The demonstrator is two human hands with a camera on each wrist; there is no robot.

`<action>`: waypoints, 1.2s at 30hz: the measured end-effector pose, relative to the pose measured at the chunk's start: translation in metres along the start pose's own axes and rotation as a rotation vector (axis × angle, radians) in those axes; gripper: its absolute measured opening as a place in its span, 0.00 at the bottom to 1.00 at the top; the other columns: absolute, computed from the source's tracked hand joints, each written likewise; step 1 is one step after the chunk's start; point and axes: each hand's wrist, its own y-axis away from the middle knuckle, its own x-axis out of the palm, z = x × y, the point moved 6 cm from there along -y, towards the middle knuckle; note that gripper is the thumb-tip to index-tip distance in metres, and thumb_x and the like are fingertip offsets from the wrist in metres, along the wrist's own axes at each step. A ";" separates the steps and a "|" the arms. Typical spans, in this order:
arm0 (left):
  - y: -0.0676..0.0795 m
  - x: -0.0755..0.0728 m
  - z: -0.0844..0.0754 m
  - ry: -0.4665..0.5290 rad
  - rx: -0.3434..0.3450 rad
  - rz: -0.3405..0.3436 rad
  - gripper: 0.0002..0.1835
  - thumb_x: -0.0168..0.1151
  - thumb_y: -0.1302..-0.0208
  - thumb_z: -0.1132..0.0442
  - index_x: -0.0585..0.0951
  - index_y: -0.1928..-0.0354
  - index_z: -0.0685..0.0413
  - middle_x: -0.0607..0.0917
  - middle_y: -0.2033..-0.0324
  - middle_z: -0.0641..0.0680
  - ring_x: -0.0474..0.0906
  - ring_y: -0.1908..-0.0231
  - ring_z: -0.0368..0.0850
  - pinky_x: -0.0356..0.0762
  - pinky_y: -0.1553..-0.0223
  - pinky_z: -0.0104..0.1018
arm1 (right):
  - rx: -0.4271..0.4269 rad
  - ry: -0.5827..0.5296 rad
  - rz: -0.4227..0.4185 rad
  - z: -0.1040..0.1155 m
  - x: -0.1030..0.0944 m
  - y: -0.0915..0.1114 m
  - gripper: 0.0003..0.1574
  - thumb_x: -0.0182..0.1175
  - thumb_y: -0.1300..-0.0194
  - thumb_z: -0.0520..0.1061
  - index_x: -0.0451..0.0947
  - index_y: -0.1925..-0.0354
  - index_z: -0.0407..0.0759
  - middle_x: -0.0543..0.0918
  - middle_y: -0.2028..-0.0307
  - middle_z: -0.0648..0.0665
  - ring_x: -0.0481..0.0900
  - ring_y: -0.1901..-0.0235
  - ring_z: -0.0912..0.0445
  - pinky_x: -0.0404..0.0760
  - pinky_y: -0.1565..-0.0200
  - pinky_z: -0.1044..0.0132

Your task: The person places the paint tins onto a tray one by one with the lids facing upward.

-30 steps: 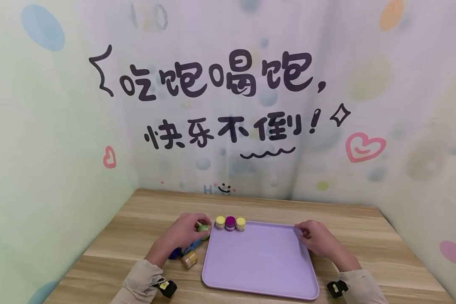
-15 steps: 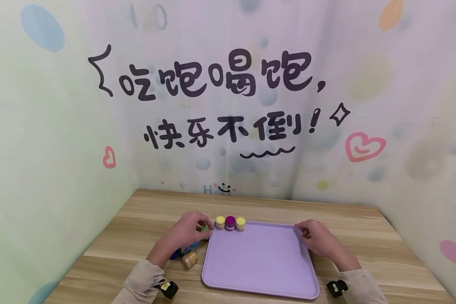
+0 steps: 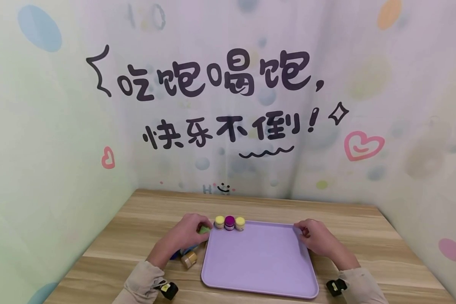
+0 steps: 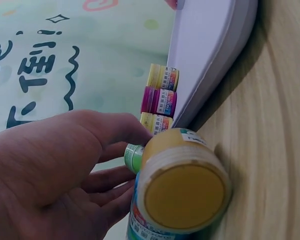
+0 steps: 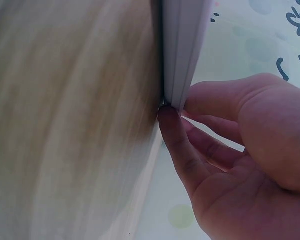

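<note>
At the far left corner of the lilac tray (image 3: pixel 258 261), my left hand (image 3: pixel 186 233) pinches a small green paint jar (image 3: pixel 204 229) between thumb and fingers. In the left wrist view the green jar is partly hidden behind an ochre paint jar (image 4: pixel 185 195). My right hand (image 3: pixel 318 239) grips the tray's far right corner, thumb and fingers on either side of its rim (image 5: pixel 177 75). Along the tray's far left edge stand a yellow-lidded jar (image 3: pixel 219 222), a purple one (image 3: pixel 229 223) and another yellow-lidded jar (image 3: pixel 240 224) in a row.
The ochre jar lies on its side on the wooden table (image 3: pixel 110 253), left of the tray. Beside it are blue jars (image 3: pixel 175 255), mostly covered by my left hand. A printed curtain (image 3: pixel 228 169) hangs behind the table.
The green jar has shifted slightly and turned in my left hand's fingers, close to the tray corner. My right hand stays on the tray; the row of jars is unmoved.
</note>
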 end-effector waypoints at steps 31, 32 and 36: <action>-0.012 -0.007 -0.027 0.184 0.129 -0.164 0.17 0.72 0.30 0.67 0.86 0.42 0.60 0.87 0.46 0.58 0.88 0.50 0.52 0.91 0.47 0.45 | 0.008 0.006 0.014 0.000 -0.001 -0.001 0.17 0.72 0.37 0.30 0.88 0.49 0.27 0.87 0.64 0.44 0.78 0.64 0.57 0.83 0.64 0.64; -0.013 -0.006 -0.029 0.182 0.142 -0.166 0.17 0.72 0.30 0.67 0.86 0.41 0.60 0.87 0.46 0.59 0.88 0.50 0.52 0.92 0.48 0.46 | 0.006 0.009 0.012 0.000 -0.001 -0.001 0.17 0.72 0.37 0.30 0.88 0.49 0.27 0.87 0.64 0.44 0.78 0.64 0.58 0.83 0.64 0.64; -0.014 -0.004 -0.033 0.190 0.172 -0.171 0.17 0.70 0.28 0.68 0.85 0.39 0.61 0.88 0.44 0.60 0.89 0.49 0.54 0.91 0.48 0.48 | 0.003 0.012 0.007 0.001 -0.001 0.000 0.17 0.71 0.37 0.30 0.88 0.49 0.27 0.86 0.65 0.46 0.78 0.65 0.58 0.82 0.64 0.65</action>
